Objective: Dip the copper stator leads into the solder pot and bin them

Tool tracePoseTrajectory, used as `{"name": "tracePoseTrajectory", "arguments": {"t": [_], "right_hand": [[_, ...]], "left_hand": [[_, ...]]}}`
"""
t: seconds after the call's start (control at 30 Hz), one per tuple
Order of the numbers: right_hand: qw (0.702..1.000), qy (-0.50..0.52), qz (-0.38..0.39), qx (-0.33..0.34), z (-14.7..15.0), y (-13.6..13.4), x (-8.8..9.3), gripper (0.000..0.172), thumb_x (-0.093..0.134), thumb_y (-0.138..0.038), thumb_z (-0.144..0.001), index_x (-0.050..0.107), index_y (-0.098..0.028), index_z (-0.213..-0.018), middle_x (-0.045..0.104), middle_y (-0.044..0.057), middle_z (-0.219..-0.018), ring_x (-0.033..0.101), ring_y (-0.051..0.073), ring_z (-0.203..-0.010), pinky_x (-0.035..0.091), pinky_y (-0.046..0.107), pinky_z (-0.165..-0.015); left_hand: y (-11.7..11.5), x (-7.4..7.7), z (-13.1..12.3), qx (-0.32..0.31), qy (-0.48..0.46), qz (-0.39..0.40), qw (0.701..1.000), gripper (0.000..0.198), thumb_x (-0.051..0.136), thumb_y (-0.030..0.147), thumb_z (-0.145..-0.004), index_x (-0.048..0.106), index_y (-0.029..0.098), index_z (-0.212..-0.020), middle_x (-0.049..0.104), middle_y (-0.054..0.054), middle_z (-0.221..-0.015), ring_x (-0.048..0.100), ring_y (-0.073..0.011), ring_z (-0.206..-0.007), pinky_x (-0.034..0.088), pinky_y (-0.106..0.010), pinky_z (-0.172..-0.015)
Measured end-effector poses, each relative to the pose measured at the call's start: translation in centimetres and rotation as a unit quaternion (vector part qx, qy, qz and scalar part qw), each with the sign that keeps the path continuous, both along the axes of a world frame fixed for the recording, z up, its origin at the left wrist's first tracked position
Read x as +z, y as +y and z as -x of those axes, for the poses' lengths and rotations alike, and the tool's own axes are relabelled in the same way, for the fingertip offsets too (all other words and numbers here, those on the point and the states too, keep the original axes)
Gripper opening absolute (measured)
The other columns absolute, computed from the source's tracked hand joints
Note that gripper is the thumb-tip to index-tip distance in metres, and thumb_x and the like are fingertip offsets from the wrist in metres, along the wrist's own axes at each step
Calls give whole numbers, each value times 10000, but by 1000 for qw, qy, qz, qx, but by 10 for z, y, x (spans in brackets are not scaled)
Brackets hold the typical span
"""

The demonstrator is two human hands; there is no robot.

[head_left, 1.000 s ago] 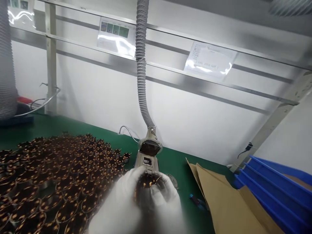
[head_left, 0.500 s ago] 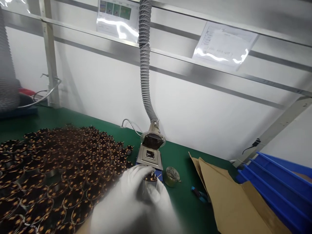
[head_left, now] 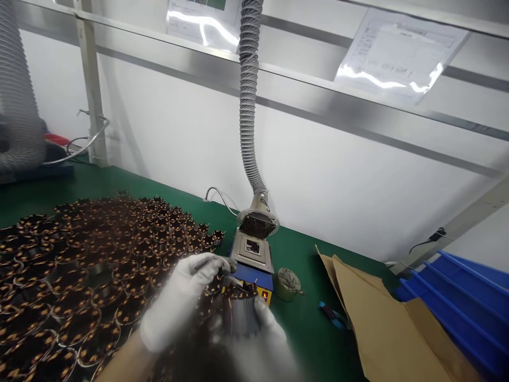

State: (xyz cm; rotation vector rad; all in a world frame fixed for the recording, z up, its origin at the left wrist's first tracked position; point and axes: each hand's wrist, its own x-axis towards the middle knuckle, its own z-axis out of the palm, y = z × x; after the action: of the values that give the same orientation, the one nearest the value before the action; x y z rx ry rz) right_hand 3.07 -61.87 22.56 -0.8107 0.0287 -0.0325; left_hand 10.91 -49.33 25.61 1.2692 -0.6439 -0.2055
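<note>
Now we look a little lower and more to the left than a moment ago, so the small square steel pot on its blue base [head_left: 252,253] sits fully in view where before our hands hid part of it. We take that pot as our landmark.

Far left of it, the crowd of dark copper-wound round stators [head_left: 79,265] covers the green bench mat [head_left: 294,318], reaching almost to the pot's left side. Just in front and to the left of the pot, our left hand in its white glove [head_left: 178,297] has spread: its fingers now arch over the top edge of the grey cylindrical stator with copper windings [head_left: 240,313], fingertips touching the rim and wire ends, where a second ago both hands wrapped it closely. Our right hand, also gloved white [head_left: 264,339], cups that stator from below and the right, fingers closed about its wall. The stator is held up off the mat, directly in front of the pot and close to its blue base, lower than before.

Above the pot hangs the grey ribbed extraction hose [head_left: 248,101]. Right of the pot stands a small round tin [head_left: 287,281], then a blue-handled tool [head_left: 332,314], brown cardboard sheets [head_left: 382,323] and stacked blue plastic bins [head_left: 461,297].
</note>
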Motion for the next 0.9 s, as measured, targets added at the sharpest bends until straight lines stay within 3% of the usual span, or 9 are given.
{"name": "tracePoseTrajectory", "arguments": {"t": [0.1,0.17,0.23,0.37,0.47,0.57,0.73,0.83,0.9], "right_hand": [[997,17,-62,42,6,-1,9,379,607,-482,-742,620,-148,-921,642,90,-916,611,210,-818,482,414,-780],[997,11,-67,27,7,-2,13,323,616,-444,-748,622,-162,-905,642,76,-912,607,207,-847,486,398,-782],[998,8,-64,7,6,-1,12,282,617,-422,-751,628,-173,-885,642,67,-889,603,207,-857,491,385,-779],[999,-8,-45,-22,-1,3,-2,242,655,-395,-722,627,-199,-860,641,51,-837,606,201,-791,495,380,-748],[999,-15,-32,-1,-3,7,-9,249,673,-386,-704,620,-200,-861,642,47,-780,608,200,-736,492,385,-721],[999,-9,-20,25,1,7,-5,305,659,-420,-711,625,-171,-884,646,70,-780,607,203,-738,487,383,-718],[998,-4,50,-33,0,6,7,361,634,-490,-711,642,-179,-894,653,73,-798,608,226,-800,482,402,-759],[994,-14,72,-80,-7,6,7,311,741,-375,-625,646,-228,-882,657,36,-872,552,226,-998,432,369,-879],[994,-13,71,-76,-8,6,8,354,782,-324,-573,648,-224,-885,657,34,-915,532,223,-1038,424,340,-887]], "left_hand": [[8,6,3,-98,-60,-174,978,621,713,320,-656,461,287,-1222,458,-42,-1251,425,-271,-1147,364,-373,-995],[9,7,5,-109,-103,-242,959,657,676,220,-657,416,335,-1249,414,-18,-1289,404,-267,-1166,344,-396,-1011],[5,5,7,-76,-144,-201,966,538,621,207,-702,473,318,-1207,459,-20,-1248,431,-246,-1141,362,-374,-996],[-12,-8,5,32,-264,-10,964,155,591,298,-780,654,264,-918,620,-16,-986,532,-208,-996,366,-322,-979],[-18,-16,1,117,-108,42,986,217,562,398,-812,658,208,-772,640,-39,-847,587,-195,-824,457,-300,-853],[-12,-11,-2,129,88,83,984,390,613,539,-747,644,162,-842,634,-65,-875,589,-194,-815,493,-256,-768],[-6,2,8,-96,120,27,988,379,714,371,-685,627,155,-985,607,-80,-1012,559,-218,-947,479,-259,-831],[-14,0,14,-25,145,44,988,230,707,318,-681,666,141,-824,634,-76,-895,587,-193,-819,496,-231,-752],[-16,0,10,28,166,104,980,263,749,351,-643,657,131,-751,632,-67,-771,581,-162,-706,497,-203,-673]]}}
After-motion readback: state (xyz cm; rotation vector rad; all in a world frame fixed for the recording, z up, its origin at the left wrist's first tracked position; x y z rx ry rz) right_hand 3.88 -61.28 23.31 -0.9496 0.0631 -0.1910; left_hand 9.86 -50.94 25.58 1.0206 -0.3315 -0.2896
